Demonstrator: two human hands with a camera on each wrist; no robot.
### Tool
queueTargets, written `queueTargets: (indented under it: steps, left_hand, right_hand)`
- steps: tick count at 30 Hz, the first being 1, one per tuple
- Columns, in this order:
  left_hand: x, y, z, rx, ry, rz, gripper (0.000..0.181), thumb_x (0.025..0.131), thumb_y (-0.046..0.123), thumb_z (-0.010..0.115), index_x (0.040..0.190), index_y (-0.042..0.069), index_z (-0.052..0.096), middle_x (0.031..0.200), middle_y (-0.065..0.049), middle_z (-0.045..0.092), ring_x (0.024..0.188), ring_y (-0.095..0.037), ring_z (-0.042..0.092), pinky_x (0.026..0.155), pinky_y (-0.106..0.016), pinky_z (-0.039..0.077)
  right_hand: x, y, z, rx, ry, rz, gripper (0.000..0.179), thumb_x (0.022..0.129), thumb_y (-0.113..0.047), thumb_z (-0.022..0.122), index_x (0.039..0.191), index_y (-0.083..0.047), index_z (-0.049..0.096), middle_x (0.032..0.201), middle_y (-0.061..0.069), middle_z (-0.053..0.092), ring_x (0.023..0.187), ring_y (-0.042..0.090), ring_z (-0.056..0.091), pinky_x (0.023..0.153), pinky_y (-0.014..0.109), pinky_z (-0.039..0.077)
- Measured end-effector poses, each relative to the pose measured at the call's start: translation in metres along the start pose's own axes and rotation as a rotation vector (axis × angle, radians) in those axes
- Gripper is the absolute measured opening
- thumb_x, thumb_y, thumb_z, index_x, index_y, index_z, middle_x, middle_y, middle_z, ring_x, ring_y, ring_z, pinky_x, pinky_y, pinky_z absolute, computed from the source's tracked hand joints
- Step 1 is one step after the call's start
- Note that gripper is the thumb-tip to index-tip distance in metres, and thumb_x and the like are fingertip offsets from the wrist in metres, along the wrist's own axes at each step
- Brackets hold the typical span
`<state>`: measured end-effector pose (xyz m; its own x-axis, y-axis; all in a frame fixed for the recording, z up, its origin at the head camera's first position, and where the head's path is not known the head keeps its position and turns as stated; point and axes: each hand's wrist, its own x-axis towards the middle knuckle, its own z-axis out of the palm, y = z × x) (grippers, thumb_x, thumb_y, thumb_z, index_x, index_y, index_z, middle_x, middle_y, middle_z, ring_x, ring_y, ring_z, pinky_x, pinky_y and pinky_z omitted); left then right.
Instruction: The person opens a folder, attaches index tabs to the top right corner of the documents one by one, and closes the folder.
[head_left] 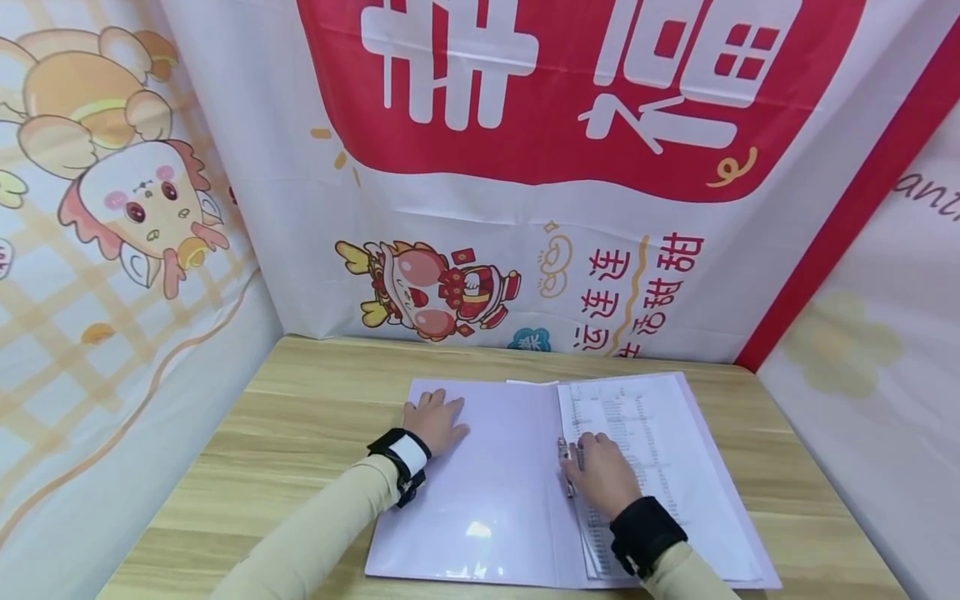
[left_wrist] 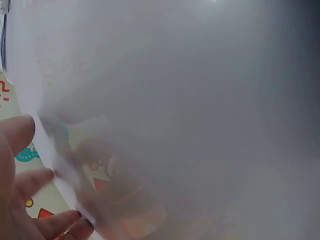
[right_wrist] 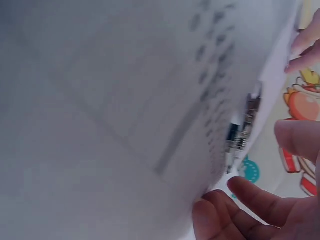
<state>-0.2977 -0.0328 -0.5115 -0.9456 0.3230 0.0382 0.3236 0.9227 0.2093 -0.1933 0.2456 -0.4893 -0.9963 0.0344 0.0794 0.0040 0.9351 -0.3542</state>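
Lilac, the folder (head_left: 487,508) lies open on the table (head_left: 300,400); taking it as a dial, the left hand (head_left: 432,422) rests with fingers spread at 10 o'clock, seemingly to keep the cover flat. Near the dial's centre, the right hand (head_left: 606,473), thumb and fingers apart, is at the metal clip (head_left: 563,450), placed there presumably to bind the papers (head_left: 690,517) lying towards 3 o'clock.

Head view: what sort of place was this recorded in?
Probably a makeshift recording booth rather than an ordinary office, though I can't be certain: printed cloths hang at the back and both sides of a wood-grain table, and the black wrist straps suggest a staged setup.
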Motion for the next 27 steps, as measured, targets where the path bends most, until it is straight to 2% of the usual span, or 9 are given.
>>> queueTargets:
  steps: [5, 8, 11, 14, 19, 27]
  left_hand:
    - [-0.003, 0.001, -0.001, -0.05, -0.004, 0.01, 0.06, 0.098, 0.049, 0.064, 0.148, 0.017, 0.056, 0.151, -0.026, 0.044, 0.135, -0.045, 0.045, 0.1, -0.07, 0.039]
    - [-0.007, 0.002, -0.004, -0.109, -0.037, 0.017, 0.066, 0.098, 0.053, 0.061, 0.151, 0.017, 0.051, 0.155, -0.028, 0.038, 0.139, -0.048, 0.039, 0.103, -0.073, 0.035]
    - [-0.009, 0.002, -0.005, -0.162, -0.08, 0.045, 0.076, 0.094, 0.061, 0.063, 0.154, 0.018, 0.046, 0.16, -0.029, 0.03, 0.144, -0.051, 0.032, 0.106, -0.076, 0.028]
    - [-0.011, -0.001, -0.003, -0.166, -0.133, 0.083, 0.089, 0.086, 0.069, 0.065, 0.158, 0.023, 0.04, 0.164, -0.026, 0.022, 0.147, -0.052, 0.023, 0.108, -0.079, 0.018]
    - [-0.014, -0.005, 0.002, -0.151, -0.173, 0.141, 0.104, 0.074, 0.075, 0.073, 0.159, 0.026, 0.037, 0.165, -0.026, 0.018, 0.149, -0.054, 0.015, 0.107, -0.081, 0.012]
    - [-0.016, -0.012, -0.004, -0.098, -0.202, 0.128, 0.105, 0.075, 0.071, 0.076, 0.159, 0.022, 0.037, 0.165, -0.027, 0.017, 0.15, -0.053, 0.011, 0.109, -0.08, 0.008]
  right_hand:
    - [0.006, 0.003, 0.012, 0.019, -0.003, 0.018, 0.039, 0.09, -0.033, 0.077, 0.096, 0.004, 0.064, 0.084, 0.01, 0.057, 0.072, 0.021, 0.054, 0.065, 0.04, 0.05]
    - [0.009, 0.003, 0.018, -0.011, -0.012, 0.022, 0.045, 0.09, -0.037, 0.076, 0.095, 0.005, 0.061, 0.082, 0.011, 0.054, 0.069, 0.022, 0.052, 0.063, 0.04, 0.048]
    - [0.012, 0.004, 0.022, -0.046, -0.014, 0.027, 0.052, 0.089, -0.037, 0.076, 0.102, 0.011, 0.06, 0.083, 0.014, 0.055, 0.07, 0.023, 0.053, 0.064, 0.042, 0.05]
    - [0.015, 0.005, 0.023, -0.053, -0.033, 0.055, 0.056, 0.089, -0.036, 0.075, 0.106, 0.015, 0.058, 0.086, 0.018, 0.054, 0.068, 0.025, 0.054, 0.063, 0.043, 0.051]
    - [0.016, 0.006, 0.025, -0.051, -0.084, 0.096, 0.055, 0.091, -0.036, 0.069, 0.105, 0.017, 0.059, 0.086, 0.019, 0.053, 0.065, 0.026, 0.053, 0.06, 0.043, 0.051]
    - [0.024, -0.005, 0.026, -0.027, -0.141, 0.097, 0.048, 0.093, -0.037, 0.066, 0.104, 0.01, 0.064, 0.087, 0.016, 0.056, 0.069, 0.025, 0.053, 0.064, 0.042, 0.05]
